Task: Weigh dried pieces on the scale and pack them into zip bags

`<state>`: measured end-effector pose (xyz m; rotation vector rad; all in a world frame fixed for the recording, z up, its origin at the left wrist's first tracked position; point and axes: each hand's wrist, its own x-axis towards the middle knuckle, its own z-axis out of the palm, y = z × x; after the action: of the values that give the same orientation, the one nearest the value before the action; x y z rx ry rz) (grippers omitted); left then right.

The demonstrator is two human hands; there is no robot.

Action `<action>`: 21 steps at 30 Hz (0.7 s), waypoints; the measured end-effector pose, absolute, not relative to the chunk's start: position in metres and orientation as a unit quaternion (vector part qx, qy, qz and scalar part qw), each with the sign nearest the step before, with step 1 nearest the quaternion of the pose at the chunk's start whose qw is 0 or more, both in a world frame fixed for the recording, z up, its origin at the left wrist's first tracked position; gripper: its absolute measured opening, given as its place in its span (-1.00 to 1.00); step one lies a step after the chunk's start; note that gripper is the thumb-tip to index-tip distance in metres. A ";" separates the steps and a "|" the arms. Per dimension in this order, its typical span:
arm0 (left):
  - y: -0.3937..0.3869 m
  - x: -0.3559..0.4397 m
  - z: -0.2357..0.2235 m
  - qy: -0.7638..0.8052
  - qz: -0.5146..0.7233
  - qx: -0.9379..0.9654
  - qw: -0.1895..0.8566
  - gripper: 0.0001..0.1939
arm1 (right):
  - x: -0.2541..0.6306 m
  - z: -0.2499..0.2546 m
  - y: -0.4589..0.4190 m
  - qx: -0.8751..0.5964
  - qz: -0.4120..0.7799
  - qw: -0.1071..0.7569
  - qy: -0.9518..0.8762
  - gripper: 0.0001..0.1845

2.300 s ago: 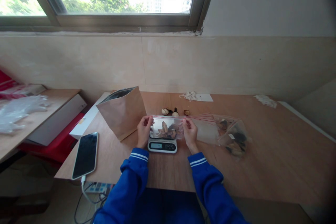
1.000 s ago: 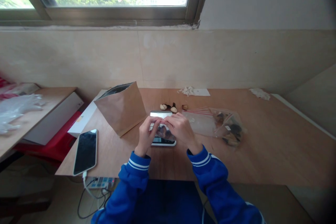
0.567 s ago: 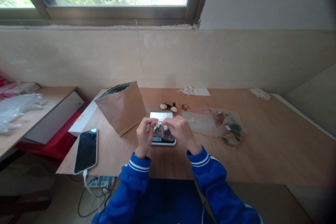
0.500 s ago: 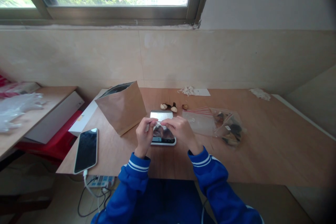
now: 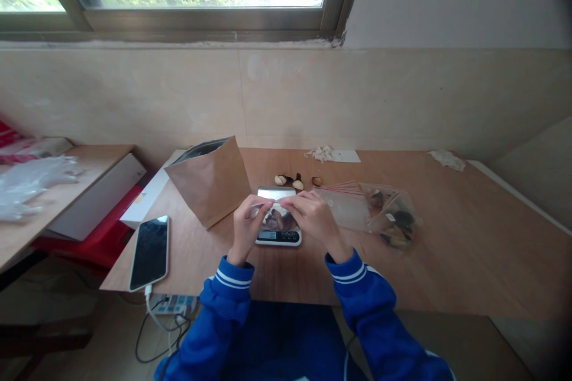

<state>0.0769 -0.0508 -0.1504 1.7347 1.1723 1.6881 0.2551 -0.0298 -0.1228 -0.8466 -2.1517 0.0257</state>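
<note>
Both my hands pinch the top edge of a small clear zip bag with brown pieces inside. My left hand grips its left end, and my right hand grips just right of the middle. The bag hangs in front of a small digital scale on the wooden table. Blue sleeves with white stripes cover both my wrists.
A brown paper bag stands open left of the scale. Filled zip bags lie to the right. Loose shell pieces sit behind the scale. A phone on a cable lies at the table's left edge. White scraps rest near the wall.
Earlier my hands held the bag stretched wide over the scale. They have since come close together, pinching along its top edge, and the bag has moved nearer to me.
</note>
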 end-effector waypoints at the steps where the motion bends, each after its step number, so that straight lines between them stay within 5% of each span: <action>1: -0.052 0.078 -0.149 0.426 0.606 0.632 0.227 -0.86 | 0.254 -0.120 -0.032 -0.334 0.009 0.406 -0.851 -0.86; 13: -0.056 0.086 -0.153 0.402 0.606 0.678 0.104 -0.94 | 0.242 -0.115 -0.042 -0.354 -0.047 0.484 -0.799 -0.75; 21: -0.054 0.075 -0.156 0.416 0.639 0.633 0.137 -0.93 | 0.251 -0.113 -0.037 -0.361 0.001 0.452 -0.816 -0.80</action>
<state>0.0750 -0.0542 -0.1560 1.8318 1.2026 1.8487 0.2514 -0.0366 -0.1127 -0.8912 -2.0152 0.0022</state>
